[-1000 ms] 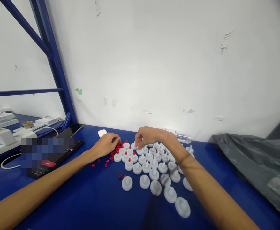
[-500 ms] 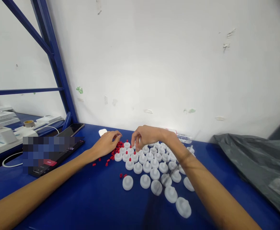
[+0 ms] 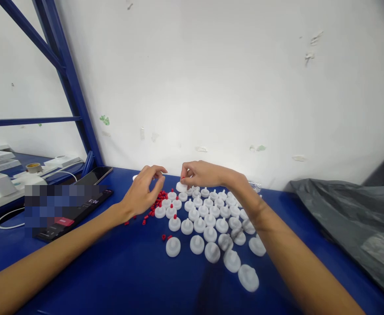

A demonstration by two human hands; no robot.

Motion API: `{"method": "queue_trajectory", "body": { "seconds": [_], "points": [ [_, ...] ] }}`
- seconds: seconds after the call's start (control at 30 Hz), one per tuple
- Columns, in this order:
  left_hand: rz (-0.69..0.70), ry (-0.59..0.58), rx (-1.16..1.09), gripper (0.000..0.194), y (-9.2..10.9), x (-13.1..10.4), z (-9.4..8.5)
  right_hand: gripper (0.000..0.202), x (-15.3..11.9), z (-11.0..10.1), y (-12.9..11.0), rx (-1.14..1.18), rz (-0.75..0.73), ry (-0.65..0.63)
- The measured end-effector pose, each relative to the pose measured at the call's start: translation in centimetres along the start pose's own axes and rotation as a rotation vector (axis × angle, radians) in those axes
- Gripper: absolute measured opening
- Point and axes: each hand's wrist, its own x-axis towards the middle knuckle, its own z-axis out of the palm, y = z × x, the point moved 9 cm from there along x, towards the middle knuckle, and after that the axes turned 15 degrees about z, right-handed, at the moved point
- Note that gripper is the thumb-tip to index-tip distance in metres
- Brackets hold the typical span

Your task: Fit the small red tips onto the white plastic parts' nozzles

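My right hand (image 3: 200, 174) pinches a round white nozzle cap (image 3: 181, 187) by the small red tip (image 3: 183, 177) on its spout, holding it above the far part of the group. To its left, my left hand (image 3: 144, 189) hovers with thumb and fingers apart, nothing visible between them. Below and beside that hand lies a pile of small red tip caps (image 3: 160, 199). Several white nozzle caps stand close by with red tips on, one being the front capped piece (image 3: 174, 223). Many others have bare spouts, such as a nozzle cap (image 3: 197, 244) near the front.
A blue table (image 3: 119, 271) runs up to a white wall. At the left lie a phone (image 3: 80, 214), partly pixelated, and another dark phone (image 3: 96, 176). A dark grey plastic bag (image 3: 329, 210) lies at the right. A blue metal frame (image 3: 76, 87) rises at the left.
My right hand has come up and back, now with a red-tipped nozzle cap in its pinch. The thumb and fingers of my left hand have spread wider. The view has shifted slightly.
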Motion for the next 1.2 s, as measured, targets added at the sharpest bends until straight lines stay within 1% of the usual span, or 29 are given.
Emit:
{"method": "queue_trajectory", "body": {
  "seconds": [0.1,0.17,0.27,0.33,0.4,0.47,0.57,0.67,0.8,0.87,0.93,1.03,1.1,1.2],
  "points": [
    [0.137,-0.058,0.009,0.023,2.0,0.0,0.5,0.014,0.0,0.5,-0.5,0.084,-0.024,-0.059],
    [0.185,-0.095,0.002,0.025,2.6,-0.1,1.0,0.018,0.2,1.2,-0.7,0.119,-0.049,-0.113],
    [0.214,-0.096,0.0,0.026,2.4,-0.3,1.3,0.032,0.4,1.5,-0.5,0.147,-0.063,-0.148],
    [0.232,-0.093,0.004,0.031,2.2,-0.2,1.3,0.041,0.4,1.4,-0.2,0.175,-0.047,-0.148],
    [0.262,-0.115,0.005,0.033,2.2,-0.2,1.5,0.046,0.4,1.2,0.2,0.184,-0.015,-0.147],
    [0.308,-0.152,0.007,0.027,2.5,-0.1,1.7,0.045,0.4,1.1,0.3,0.154,-0.004,-0.151],
    [0.332,-0.17,0.015,0.021,2.6,0.0,1.9,0.039,0.2,1.0,0.2,0.085,-0.051,-0.148],
    [0.244,-0.128,0.0,0.022,2.0,0.0,1.6,0.043,0.1,0.9,0.0,0.091,-0.089,-0.153],
    [0.106,-0.099,-0.021,0.023,1.2,-0.2,1.4,0.047,0.2,1.4,-0.2,0.043,-0.067,-0.14],
    [0.086,-0.126,-0.011,0.023,1.3,-0.2,1.5,0.041,0.2,1.4,-0.6,0.01,-0.082,-0.114],
    [0.095,-0.175,-0.01,0.026,1.5,-0.2,1.8,0.034,0.1,1.3,-1.1,0.018,-0.111,-0.101],
    [0.095,-0.211,-0.064,0.035,1.8,-0.1,2.1,0.028,-0.1,1.1,-1.8,0.0,-0.147,-0.072],
    [0.01,-0.187,-0.137,0.04,1.4,-0.1,2.2,0.024,-0.1,1.0,-2.5,-0.101,-0.165,0.009],
    [-0.222,-0.126,-0.318,0.044,-0.3,-0.5,2.4,0.019,0.1,0.3,-3.8,-0.351,-0.171,0.24]
  ]
}}
